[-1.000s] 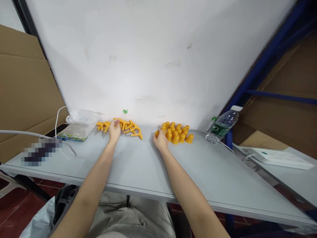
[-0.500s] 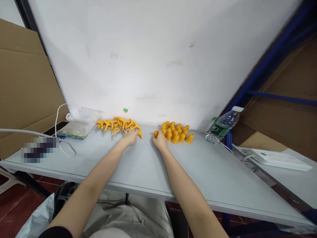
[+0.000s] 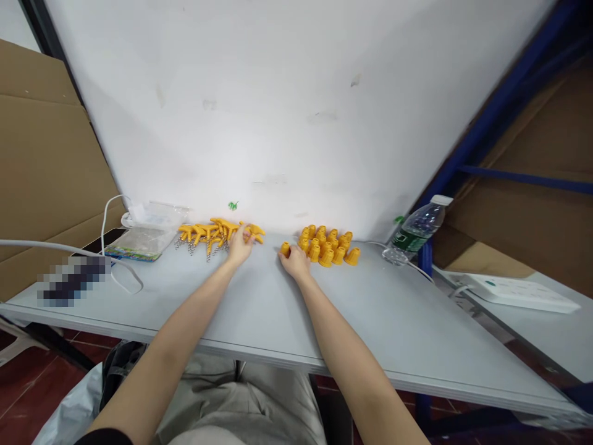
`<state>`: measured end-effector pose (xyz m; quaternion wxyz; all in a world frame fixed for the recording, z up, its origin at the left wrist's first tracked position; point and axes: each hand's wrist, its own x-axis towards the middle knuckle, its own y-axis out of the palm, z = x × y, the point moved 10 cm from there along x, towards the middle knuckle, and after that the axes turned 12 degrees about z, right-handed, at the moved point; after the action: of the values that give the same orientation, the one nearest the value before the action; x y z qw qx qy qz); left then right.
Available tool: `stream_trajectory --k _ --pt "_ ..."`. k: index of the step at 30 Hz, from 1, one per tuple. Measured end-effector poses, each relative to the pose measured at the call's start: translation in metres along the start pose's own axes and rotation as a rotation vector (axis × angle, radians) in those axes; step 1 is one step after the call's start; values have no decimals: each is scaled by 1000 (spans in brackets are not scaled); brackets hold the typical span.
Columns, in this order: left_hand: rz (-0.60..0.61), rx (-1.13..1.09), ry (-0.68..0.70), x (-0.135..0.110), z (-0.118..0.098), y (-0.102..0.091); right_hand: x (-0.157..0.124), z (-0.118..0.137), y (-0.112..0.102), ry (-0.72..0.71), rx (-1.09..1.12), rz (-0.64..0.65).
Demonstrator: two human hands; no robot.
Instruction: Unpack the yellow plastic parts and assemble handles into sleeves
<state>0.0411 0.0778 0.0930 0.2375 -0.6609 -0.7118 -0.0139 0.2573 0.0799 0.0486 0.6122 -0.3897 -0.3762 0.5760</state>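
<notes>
My left hand (image 3: 241, 246) is closed on a yellow T-shaped corkscrew handle (image 3: 257, 231) at the right end of a heap. Its fingers hide the shank of that piece. The other yellow T-handles (image 3: 199, 233) lie heaped together, with twisted metal spirals pointing towards me. My right hand (image 3: 296, 262) grips a yellow cone-shaped cap (image 3: 285, 248), held upright at or just above the table, between thumb and fingers. Close behind and to the right of that hand, several matching yellow caps (image 3: 326, 254) stand in a group, narrow end up.
On the grey table (image 3: 259, 309), a clear plastic bag (image 3: 143, 242) and a white cable (image 3: 123, 267) lie at left. A tilted water bottle (image 3: 417, 230) stands at right, near a white power strip (image 3: 523, 292). A white panel (image 3: 278, 123) rises behind; cardboard (image 3: 46, 161) flanks the left.
My left hand has turned and drawn slightly left, and the T-handle in it has shifted up. My right hand has moved a little left with the cap, away from the group.
</notes>
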Motion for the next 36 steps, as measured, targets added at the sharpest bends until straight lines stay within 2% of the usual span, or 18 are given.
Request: stream_trajectory --k 4,6,9,13,18,23,29,36 --pt "-187 -410 -113 -4 8 -32 0 5 3 -37 3 -24" --pt "-250 -592 -198 -10 16 -40 0 7 3 -50 29 -40" --pt "-254 -759 -270 -16 24 -41 0 8 1 -69 69 -80" --pt "-217 -914 -258 -24 32 -33 -2 14 -4 -142 94 -123" --pt "-145 -985 -302 -31 41 -22 -8 29 -8 -284 97 -149" --pt "-122 -1011 -309 -33 44 -21 -17 49 -10 -423 71 -149" --pt "-121 -1032 -352 -35 46 -18 -22 56 -9 -431 57 -117" --pt "-104 -1032 -356 -36 48 -17 -22 55 -11 -442 68 -139"
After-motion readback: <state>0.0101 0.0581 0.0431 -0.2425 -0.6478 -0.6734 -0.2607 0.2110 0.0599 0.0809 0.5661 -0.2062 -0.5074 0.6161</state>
